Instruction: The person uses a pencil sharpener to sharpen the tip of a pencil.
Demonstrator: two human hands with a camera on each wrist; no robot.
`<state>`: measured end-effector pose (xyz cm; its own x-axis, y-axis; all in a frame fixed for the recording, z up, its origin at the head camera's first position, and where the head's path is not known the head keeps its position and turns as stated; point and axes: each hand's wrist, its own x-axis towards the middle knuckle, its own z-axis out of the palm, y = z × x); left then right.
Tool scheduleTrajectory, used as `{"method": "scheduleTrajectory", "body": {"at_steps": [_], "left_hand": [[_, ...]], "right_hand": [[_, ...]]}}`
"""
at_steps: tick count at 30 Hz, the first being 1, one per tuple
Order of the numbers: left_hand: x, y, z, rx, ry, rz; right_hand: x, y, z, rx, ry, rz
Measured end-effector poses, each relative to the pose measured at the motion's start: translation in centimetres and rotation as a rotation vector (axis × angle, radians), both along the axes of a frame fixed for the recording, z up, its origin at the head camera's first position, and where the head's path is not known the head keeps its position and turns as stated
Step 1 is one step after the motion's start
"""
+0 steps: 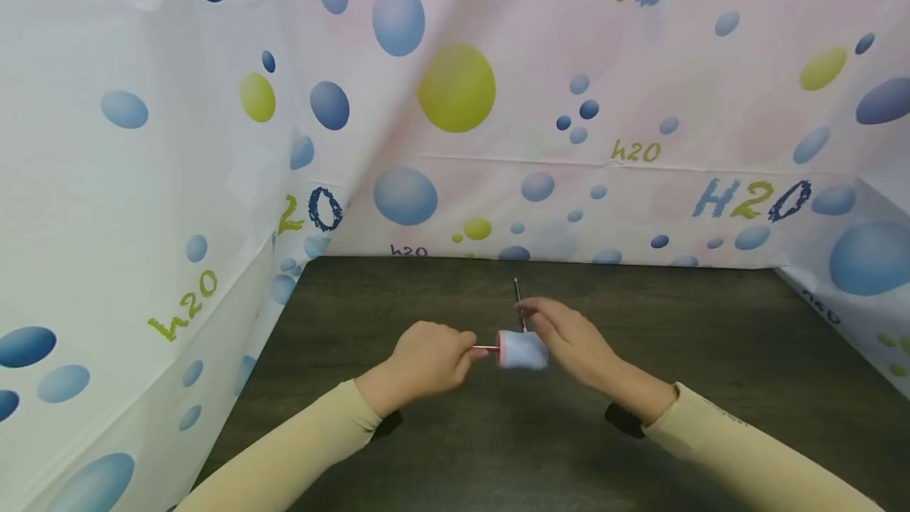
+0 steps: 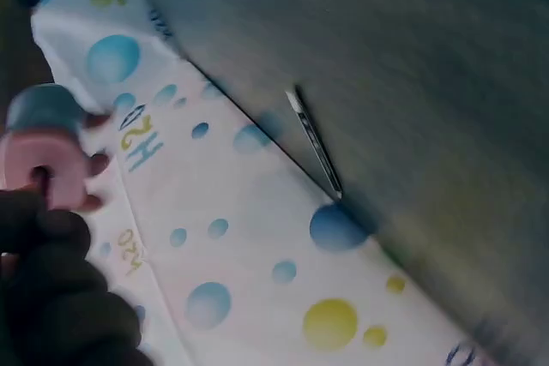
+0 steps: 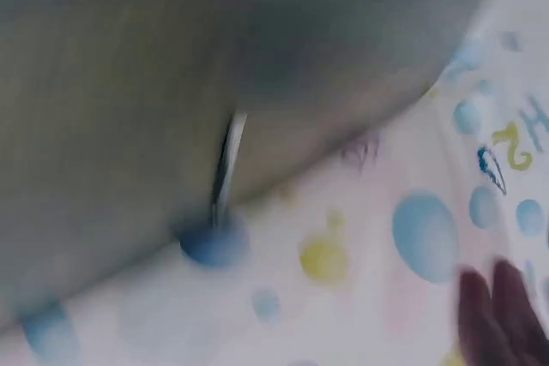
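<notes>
My left hand (image 1: pixel 430 354) pinches a thin red rod (image 1: pixel 486 348) between thumb and fingers. The rod runs into the pink end of a small pale-blue cylinder (image 1: pixel 524 350), held sideways over the table; its exact kind is unclear. Just right of the cylinder is my right hand (image 1: pixel 572 342), its fingers fairly straight. In the left wrist view, fingertips (image 2: pixel 99 163) show behind the pink-and-blue piece (image 2: pixel 47 147); whether they touch it, I cannot tell. Two blurred, extended fingers (image 3: pixel 497 310) appear in the right wrist view, where the cylinder is out of sight.
A slim silver-and-dark pen-like tool (image 2: pixel 314 141) lies on the dark table (image 1: pixel 355 299), near its far edge beyond the hands. White sheeting (image 1: pixel 498 172) with blue and green dots and "H2O" lettering rises at the back and both sides.
</notes>
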<state>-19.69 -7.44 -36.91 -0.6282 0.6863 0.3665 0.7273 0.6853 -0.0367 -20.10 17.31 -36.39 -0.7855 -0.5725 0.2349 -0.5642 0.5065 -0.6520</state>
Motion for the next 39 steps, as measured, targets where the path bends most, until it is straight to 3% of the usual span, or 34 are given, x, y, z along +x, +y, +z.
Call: {"method": "scheduleTrajectory", "body": {"at_steps": [2,3,6,8,10,11,14,17,20,24,28,30,31,33,35,37,39], "left_hand": [[-0.3,0.1,0.3,0.075,-0.341,0.038],[-0.5,0.0,0.4,0.132,-0.502,0.044],[-1.2,-0.4,0.5,0.287,-0.913,0.016],[-1.5,-0.6,0.6,0.334,-1.08,-0.017],[-1.5,-0.6,0.7,0.343,-1.147,-0.045],[-1.4,-0.5,0.8,0.333,-1.139,-0.051],[-0.8,-0.1,1.0,0.29,-1.019,-0.043],[0.0,0.1,1.3,0.216,-0.807,0.009],[0.7,0.3,1.4,0.112,-0.534,0.046],[0.9,0.4,0.7,-0.016,-0.04,0.035],[0.4,0.0,-0.2,-0.016,0.444,-0.07],[-0.1,-0.3,-0.3,0.017,0.609,-0.136],[-0.3,-0.4,-0.3,0.03,0.664,-0.16],[-0.7,-0.8,-0.3,0.041,0.727,-0.183],[-0.9,-1.1,-0.2,0.045,0.706,-0.174],[-1.0,-1.4,-0.1,0.039,0.59,-0.128],[-0.9,-1.5,0.2,0.036,0.354,-0.056]], "right_hand": [[0.2,0.1,-0.4,0.124,0.443,-0.065],[0.2,0.1,-0.5,0.17,0.597,-0.045],[0.3,0.1,-1.0,0.275,0.892,0.06],[0.3,-0.1,-1.2,0.3,0.979,0.118],[0.4,-0.3,-1.4,0.3,1.015,0.14],[0.5,-0.4,-1.5,0.286,1.025,0.14],[0.7,-0.7,-1.5,0.252,0.995,0.114],[1.1,-1.0,-1.4,0.225,0.809,0.079],[1.3,-1.1,-0.8,0.177,0.402,0.041],[0.8,-1.1,0.8,0.057,-0.22,0.0],[0.0,-0.7,1.8,-0.135,-0.858,0.068],[-0.2,-0.5,1.9,-0.213,-1.095,0.105],[-0.3,-0.5,1.9,-0.238,-1.169,0.129],[-0.3,-0.5,1.9,-0.277,-1.23,0.16],[-0.3,-0.8,1.9,-0.317,-1.182,0.135],[-0.4,-1.1,2.0,-0.357,-1.038,0.089],[-0.3,-1.2,2.0,-0.352,-0.765,0.04]]}}
